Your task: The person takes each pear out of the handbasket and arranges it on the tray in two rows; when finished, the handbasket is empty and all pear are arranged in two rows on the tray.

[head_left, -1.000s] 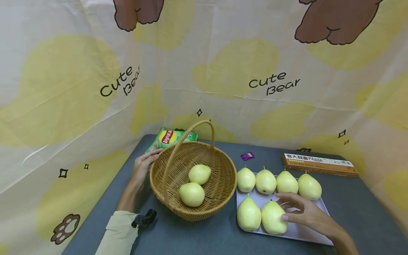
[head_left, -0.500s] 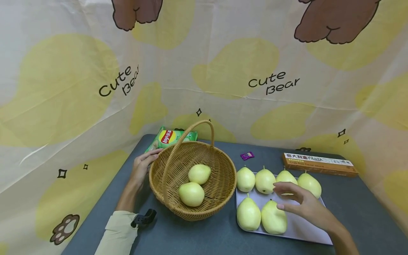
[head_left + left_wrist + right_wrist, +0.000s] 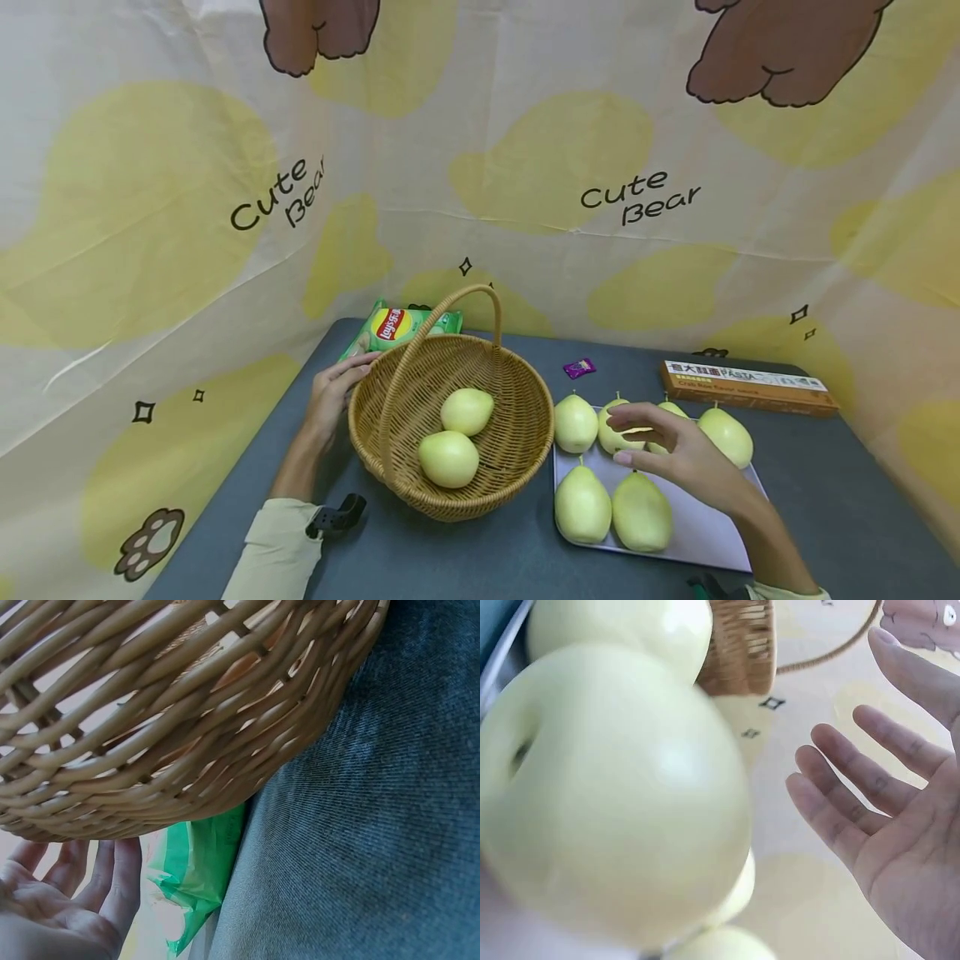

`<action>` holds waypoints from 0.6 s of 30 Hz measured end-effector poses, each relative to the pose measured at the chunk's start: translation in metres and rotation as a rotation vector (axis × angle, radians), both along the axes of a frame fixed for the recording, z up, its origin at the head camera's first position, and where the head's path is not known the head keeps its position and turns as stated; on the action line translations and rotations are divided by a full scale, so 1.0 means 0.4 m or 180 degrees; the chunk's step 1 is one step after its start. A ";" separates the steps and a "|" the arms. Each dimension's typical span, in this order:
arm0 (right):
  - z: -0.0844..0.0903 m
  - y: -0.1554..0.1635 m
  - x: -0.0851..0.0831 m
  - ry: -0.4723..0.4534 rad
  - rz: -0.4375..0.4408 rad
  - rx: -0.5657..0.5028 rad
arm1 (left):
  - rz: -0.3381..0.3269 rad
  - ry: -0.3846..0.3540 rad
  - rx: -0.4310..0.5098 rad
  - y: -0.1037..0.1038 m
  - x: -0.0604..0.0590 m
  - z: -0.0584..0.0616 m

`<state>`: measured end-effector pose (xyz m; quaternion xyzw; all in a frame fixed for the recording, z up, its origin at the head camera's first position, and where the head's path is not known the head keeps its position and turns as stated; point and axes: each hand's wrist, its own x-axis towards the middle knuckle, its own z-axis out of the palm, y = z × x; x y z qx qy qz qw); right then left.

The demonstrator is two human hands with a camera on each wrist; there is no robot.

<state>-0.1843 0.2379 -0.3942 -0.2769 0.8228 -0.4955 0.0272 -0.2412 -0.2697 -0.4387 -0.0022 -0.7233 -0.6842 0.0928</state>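
Left hand (image 3: 336, 393) resting relaxed against wicker basket (image 3: 517, 442) rim, holding nothing, wrist view alone showing green chip bag (image 3: 199, 877) tucked beneath the basket, right hand (image 3: 678, 450) hovering spread and released over pears (image 3: 576, 422) standing on tray (image 3: 705, 537), palm down, grasping nothing.

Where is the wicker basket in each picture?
Head: wicker basket at centre-left on the table, the left hand on its rim.
Left wrist: its woven underside fills the top.
Right wrist: its edge at top centre, behind pears.
Shared landmark: the basket's weave.
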 end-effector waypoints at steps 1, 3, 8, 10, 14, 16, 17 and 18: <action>0.004 -0.009 -0.004 -0.0010 0.0021 -0.0018 | -0.0002 0.0001 0.0007 0.000 0.000 0.000; 0.010 -0.026 -0.011 -0.0058 0.0081 -0.0076 | -0.0006 0.0001 0.0020 -0.001 0.001 -0.001; 0.025 -0.070 -0.029 -0.0092 0.0197 -0.0147 | 0.0005 0.0009 -0.0006 -0.001 0.003 -0.001; 0.032 -0.090 -0.036 -0.0064 0.0227 -0.0167 | 0.0013 0.0010 -0.0036 -0.001 0.004 -0.001; 0.044 -0.128 -0.049 -0.0043 0.0302 -0.0200 | 0.0044 0.0002 -0.0058 0.000 0.004 -0.002; 0.051 -0.146 -0.056 -0.0026 0.0357 -0.0221 | 0.0057 0.0000 -0.0055 0.001 0.005 -0.002; 0.055 -0.154 -0.060 -0.0009 0.0395 -0.0228 | 0.0060 -0.0003 -0.0049 0.002 0.005 -0.001; 0.060 -0.162 -0.064 -0.0001 0.0428 -0.0241 | 0.0063 -0.0002 -0.0040 0.003 0.005 -0.001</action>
